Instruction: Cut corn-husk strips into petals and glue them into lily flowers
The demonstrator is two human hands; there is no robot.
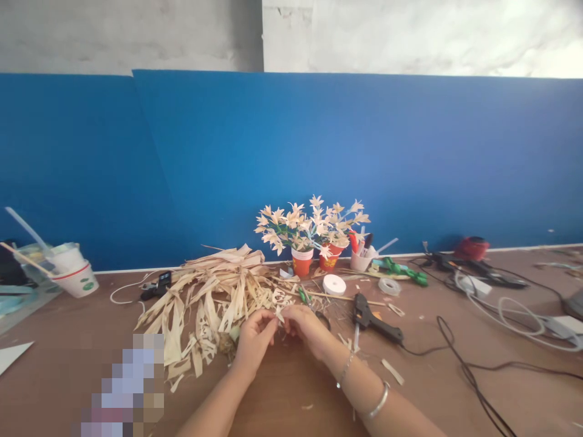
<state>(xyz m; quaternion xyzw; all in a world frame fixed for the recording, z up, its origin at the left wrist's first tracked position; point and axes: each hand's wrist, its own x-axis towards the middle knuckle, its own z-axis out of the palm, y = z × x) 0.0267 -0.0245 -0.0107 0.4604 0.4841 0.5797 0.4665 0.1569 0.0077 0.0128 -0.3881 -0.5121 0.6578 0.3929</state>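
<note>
Both hands meet at the middle of the table. My left hand (255, 337) is closed, its thumb and forefinger pinching a small pale flower-like piece of husk (279, 314). My right hand (304, 328), also closed, pinches the same piece from the other side. A spread of dried husks (214, 291) lies left of and behind the hands. Behind them, pale flowers on stems stand in red paper cups (302, 264). A black glue gun (376, 320) lies right of my right hand. Scissors (306, 296) lie partly hidden behind that hand.
A white tape roll (334, 284) and a clear roll (389, 286) lie near a cup of tools (361, 260). Green ribbon (403, 269), cables and power adapters (473, 285) are at right. White cups (77, 280) stand far left. A blue panel (228, 158) rises behind.
</note>
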